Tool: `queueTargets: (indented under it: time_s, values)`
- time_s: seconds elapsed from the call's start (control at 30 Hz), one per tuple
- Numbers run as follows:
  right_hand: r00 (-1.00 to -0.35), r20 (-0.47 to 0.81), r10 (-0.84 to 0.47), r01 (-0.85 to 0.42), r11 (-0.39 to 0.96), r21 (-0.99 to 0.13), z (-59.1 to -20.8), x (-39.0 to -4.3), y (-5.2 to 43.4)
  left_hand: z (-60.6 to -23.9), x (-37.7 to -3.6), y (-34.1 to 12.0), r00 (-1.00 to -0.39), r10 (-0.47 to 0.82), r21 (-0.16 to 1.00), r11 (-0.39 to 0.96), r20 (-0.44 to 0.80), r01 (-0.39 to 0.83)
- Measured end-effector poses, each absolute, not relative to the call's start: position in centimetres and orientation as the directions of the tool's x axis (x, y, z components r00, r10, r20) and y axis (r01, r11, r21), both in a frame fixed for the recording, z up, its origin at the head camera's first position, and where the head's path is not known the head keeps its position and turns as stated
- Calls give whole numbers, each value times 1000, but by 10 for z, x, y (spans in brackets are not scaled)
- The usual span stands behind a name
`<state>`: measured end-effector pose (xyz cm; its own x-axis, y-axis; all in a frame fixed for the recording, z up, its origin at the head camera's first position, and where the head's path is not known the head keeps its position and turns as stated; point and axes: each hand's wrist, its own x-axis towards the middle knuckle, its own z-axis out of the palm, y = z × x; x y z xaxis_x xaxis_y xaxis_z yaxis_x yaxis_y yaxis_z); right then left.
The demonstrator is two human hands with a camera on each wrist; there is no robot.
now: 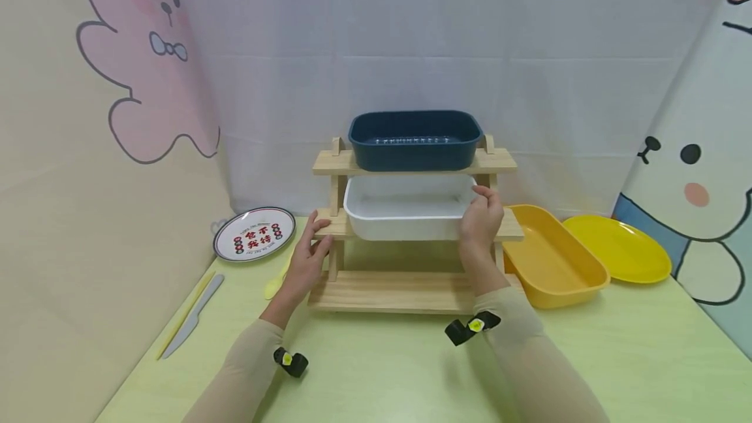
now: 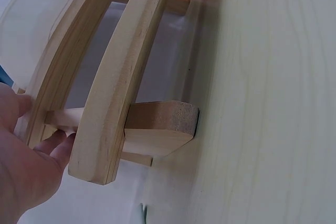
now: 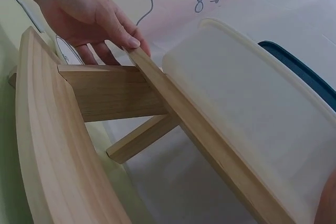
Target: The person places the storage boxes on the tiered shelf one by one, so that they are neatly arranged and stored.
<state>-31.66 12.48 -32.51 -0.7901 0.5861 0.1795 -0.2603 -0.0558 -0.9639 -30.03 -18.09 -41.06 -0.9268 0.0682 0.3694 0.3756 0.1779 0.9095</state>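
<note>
A three-tier wooden shelf [image 1: 388, 292] stands on the table. My left hand [image 1: 307, 256] grips the left end of its middle board, some fingers over the top and others beneath, as the right wrist view also shows. On that board sits a white rectangular bin [image 1: 405, 228], its front wall slightly past the board's front edge. My right hand [image 1: 483, 220] holds the bin's right end, with fingers at the rim. A dark blue bin [image 1: 416, 155] of similar shape rests on the top board. Only a sliver of my right hand shows in the right wrist view.
Left of the shelf lie a white plate [image 1: 254, 235] with red characters, a yellow spoon [image 1: 273, 287], a grey knife [image 1: 194, 318] and a thin yellow stick-like utensil [image 1: 185, 317]. To the right, an orange-yellow bin [image 1: 552, 260] leans tilted beside the shelf, near a yellow plate [image 1: 623, 250].
</note>
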Motion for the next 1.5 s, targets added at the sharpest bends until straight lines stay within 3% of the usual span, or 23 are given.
queueTargets:
  time_s: [0.27,1.5]
  values:
    - [-766,183,616,-280,-65,-958,-326,-317,124,-410,-299,-180,-931,78,918,158,356,364]
    - [-782,162,602,-250,-66,-966,-323,-317,124,-409,-300,-179,-927,59,914,159,369,374]
